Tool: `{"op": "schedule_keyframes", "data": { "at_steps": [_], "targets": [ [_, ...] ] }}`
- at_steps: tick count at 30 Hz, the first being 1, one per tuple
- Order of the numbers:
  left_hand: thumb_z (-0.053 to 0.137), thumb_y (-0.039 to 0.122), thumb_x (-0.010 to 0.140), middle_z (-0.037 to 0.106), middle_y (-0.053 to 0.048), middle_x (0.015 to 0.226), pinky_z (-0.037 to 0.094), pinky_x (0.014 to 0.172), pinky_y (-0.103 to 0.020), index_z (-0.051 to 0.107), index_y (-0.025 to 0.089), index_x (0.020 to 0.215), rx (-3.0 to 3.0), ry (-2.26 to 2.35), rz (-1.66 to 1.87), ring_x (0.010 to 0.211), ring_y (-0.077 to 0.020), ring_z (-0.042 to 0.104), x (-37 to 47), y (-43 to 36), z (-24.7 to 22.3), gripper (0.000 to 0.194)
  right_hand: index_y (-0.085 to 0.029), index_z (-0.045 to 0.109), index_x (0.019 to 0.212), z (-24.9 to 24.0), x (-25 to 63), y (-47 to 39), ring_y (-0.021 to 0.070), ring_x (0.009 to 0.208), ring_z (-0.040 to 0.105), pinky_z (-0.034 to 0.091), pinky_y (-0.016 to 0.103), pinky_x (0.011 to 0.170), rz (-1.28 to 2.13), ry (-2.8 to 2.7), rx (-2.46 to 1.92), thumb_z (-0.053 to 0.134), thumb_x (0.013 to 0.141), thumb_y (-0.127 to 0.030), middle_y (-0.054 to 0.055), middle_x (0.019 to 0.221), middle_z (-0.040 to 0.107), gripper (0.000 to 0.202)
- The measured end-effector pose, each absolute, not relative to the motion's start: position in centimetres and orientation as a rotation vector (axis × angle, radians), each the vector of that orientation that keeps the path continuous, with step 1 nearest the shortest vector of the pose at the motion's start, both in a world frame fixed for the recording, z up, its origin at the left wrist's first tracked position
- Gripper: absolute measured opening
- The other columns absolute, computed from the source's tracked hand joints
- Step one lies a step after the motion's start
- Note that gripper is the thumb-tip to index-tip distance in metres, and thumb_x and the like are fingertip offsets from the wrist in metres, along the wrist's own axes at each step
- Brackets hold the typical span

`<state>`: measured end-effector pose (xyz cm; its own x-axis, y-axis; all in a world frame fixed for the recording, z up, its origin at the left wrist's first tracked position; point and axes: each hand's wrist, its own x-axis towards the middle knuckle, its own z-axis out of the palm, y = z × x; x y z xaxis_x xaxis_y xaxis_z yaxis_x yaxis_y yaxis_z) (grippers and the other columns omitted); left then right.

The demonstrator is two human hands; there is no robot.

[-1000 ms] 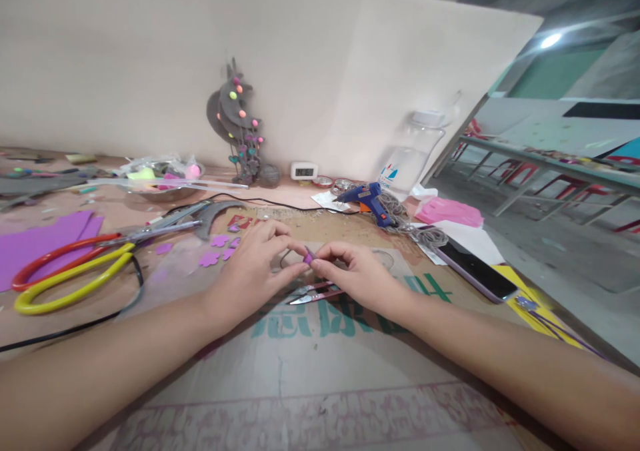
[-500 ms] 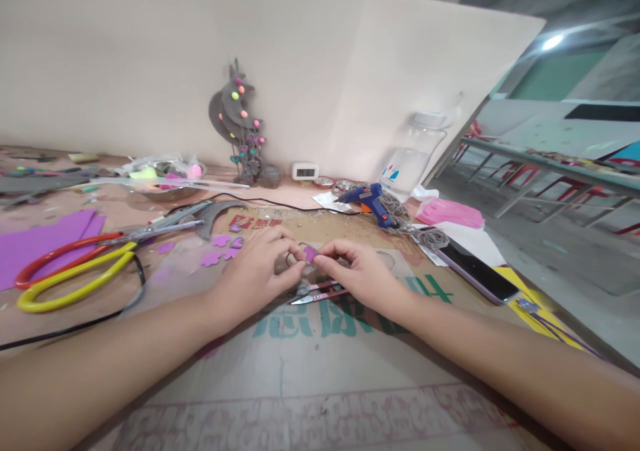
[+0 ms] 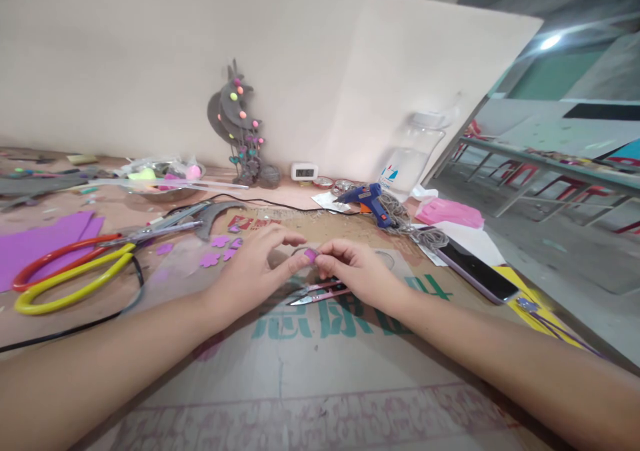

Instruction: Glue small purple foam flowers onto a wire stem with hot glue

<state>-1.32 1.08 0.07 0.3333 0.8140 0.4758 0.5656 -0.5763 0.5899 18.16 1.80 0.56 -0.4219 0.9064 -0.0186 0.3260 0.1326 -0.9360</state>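
A small purple foam piece (image 3: 311,255) is pinched between the thumb and fingers of my right hand (image 3: 353,268). A thin greyish loop shows at its upper edge; whether the two are joined I cannot make out. My left hand (image 3: 265,261) has its fingers raised apart from the thumb, and the thumb tip touches the piece's left side. Beneath my hands lies a pair of thread snips (image 3: 320,294), blades pointing left, its right end hidden by my right hand. Left of my left hand are several purple foam flowers (image 3: 210,259).
Large scissors (image 3: 75,258) with red and yellow handles lie at left beside purple foam sheets (image 3: 45,251). A blue glue gun (image 3: 373,201), a phone (image 3: 473,268) and a clear bottle (image 3: 413,154) are at right. A decorated grey moon (image 3: 235,114) stands against the wall.
My left fingers have lifted away from the thumb, which now rests against the purple piece. My right hand keeps its pinch on the piece.
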Motion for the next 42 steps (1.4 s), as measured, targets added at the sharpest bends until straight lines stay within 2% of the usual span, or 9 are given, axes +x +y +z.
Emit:
{"op": "schedule_keyframes", "data": {
  "at_steps": [6, 9, 13, 22, 26, 32, 36, 39, 42],
  "targets": [
    [0.050, 0.030, 0.084, 0.063, -0.001, 0.082, 0.041, 0.078, -0.030, 0.060, 0.019, 0.079, 2.264, 1.269, 1.088, 0.083, -0.0164, 0.056, -1.3, 1.0, 0.4, 0.016, -0.016, 0.061, 0.085, 0.7, 18.3, 2.0, 0.0093, 0.057, 0.055, 0.043, 0.021, 0.053, 1.388, -1.870, -1.095, 0.055, 0.081, -0.037, -0.002, 0.063, 0.058, 0.022],
    [0.047, 0.033, 0.084, 0.064, -0.001, 0.082, 0.042, 0.077, -0.030, 0.060, 0.019, 0.079, 2.102, 1.378, 1.122, 0.083, -0.0174, 0.057, -1.5, 1.2, 0.7, 0.020, -0.015, 0.063, 0.087, 0.8, 18.7, 2.3, 0.0092, 0.060, 0.056, 0.042, 0.020, 0.055, 1.476, -1.869, -1.013, 0.053, 0.083, -0.039, 0.000, 0.066, 0.062, 0.027],
    [0.046, 0.036, 0.084, 0.064, -0.001, 0.084, 0.043, 0.074, -0.030, 0.060, 0.019, 0.082, 2.015, 1.397, 1.089, 0.082, -0.0179, 0.058, -1.6, 1.4, 0.6, 0.023, -0.013, 0.063, 0.079, 0.7, 19.2, 2.6, 0.0086, 0.057, 0.053, 0.038, 0.019, 0.050, 1.552, -1.860, -0.935, 0.052, 0.083, -0.046, 0.002, 0.063, 0.061, 0.035],
    [0.046, 0.036, 0.084, 0.064, -0.001, 0.079, 0.043, 0.067, -0.028, 0.061, 0.019, 0.081, 2.014, 1.365, 1.045, 0.077, -0.0171, 0.057, -1.6, 1.5, 0.4, 0.023, -0.015, 0.055, 0.080, 0.9, 18.8, 2.2, 0.0054, 0.051, 0.046, 0.034, 0.017, 0.048, 1.650, -1.781, -0.912, 0.055, 0.083, -0.039, -0.004, 0.061, 0.052, 0.024],
    [0.045, 0.037, 0.084, 0.064, -0.001, 0.079, 0.043, 0.067, -0.028, 0.061, 0.018, 0.081, 2.020, 1.339, 1.029, 0.075, -0.0167, 0.057, -1.5, 1.6, 0.4, 0.024, -0.015, 0.053, 0.080, 1.0, 18.6, 2.2, 0.0053, 0.054, 0.045, 0.036, 0.018, 0.052, 1.649, -1.759, -0.893, 0.056, 0.082, -0.033, -0.004, 0.062, 0.052, 0.018],
    [0.046, 0.036, 0.083, 0.064, 0.000, 0.078, 0.043, 0.066, -0.027, 0.062, 0.019, 0.082, 2.018, 1.343, 1.009, 0.073, -0.0160, 0.057, -1.5, 1.5, 0.4, 0.024, -0.017, 0.050, 0.085, 0.9, 18.5, 2.4, 0.0067, 0.060, 0.051, 0.040, 0.020, 0.057, 1.562, -1.762, -0.882, 0.061, 0.078, -0.026, -0.002, 0.073, 0.056, 0.016],
    [0.047, 0.036, 0.082, 0.066, 0.000, 0.079, 0.043, 0.068, -0.028, 0.062, 0.019, 0.080, 2.026, 1.339, 1.007, 0.076, -0.0170, 0.058, -1.5, 1.4, 0.5, 0.022, -0.017, 0.052, 0.081, 0.7, 18.5, 2.3, 0.0065, 0.054, 0.047, 0.039, 0.019, 0.051, 1.492, -1.748, -1.010, 0.063, 0.076, -0.031, -0.005, 0.063, 0.050, 0.018],
    [0.048, 0.035, 0.082, 0.065, 0.001, 0.076, 0.043, 0.070, -0.028, 0.062, 0.019, 0.077, 2.037, 1.325, 0.989, 0.076, -0.0165, 0.058, -1.4, 1.3, 0.7, 0.022, -0.016, 0.053, 0.075, 0.6, 18.5, 2.2, 0.0068, 0.051, 0.045, 0.036, 0.019, 0.048, 1.316, -1.791, -1.081, 0.059, 0.078, -0.036, -0.004, 0.059, 0.047, 0.022],
    [0.050, 0.035, 0.082, 0.065, 0.001, 0.074, 0.043, 0.069, -0.027, 0.063, 0.019, 0.075, 2.049, 1.291, 0.961, 0.073, -0.0156, 0.058, -1.3, 1.1, 1.0, 0.021, -0.015, 0.055, 0.072, 0.7, 18.5, 2.1, 0.0080, 0.054, 0.047, 0.037, 0.020, 0.049, 1.118, -1.912, -1.147, 0.050, 0.084, -0.038, -0.002, 0.061, 0.052, 0.026]
  ]
}}
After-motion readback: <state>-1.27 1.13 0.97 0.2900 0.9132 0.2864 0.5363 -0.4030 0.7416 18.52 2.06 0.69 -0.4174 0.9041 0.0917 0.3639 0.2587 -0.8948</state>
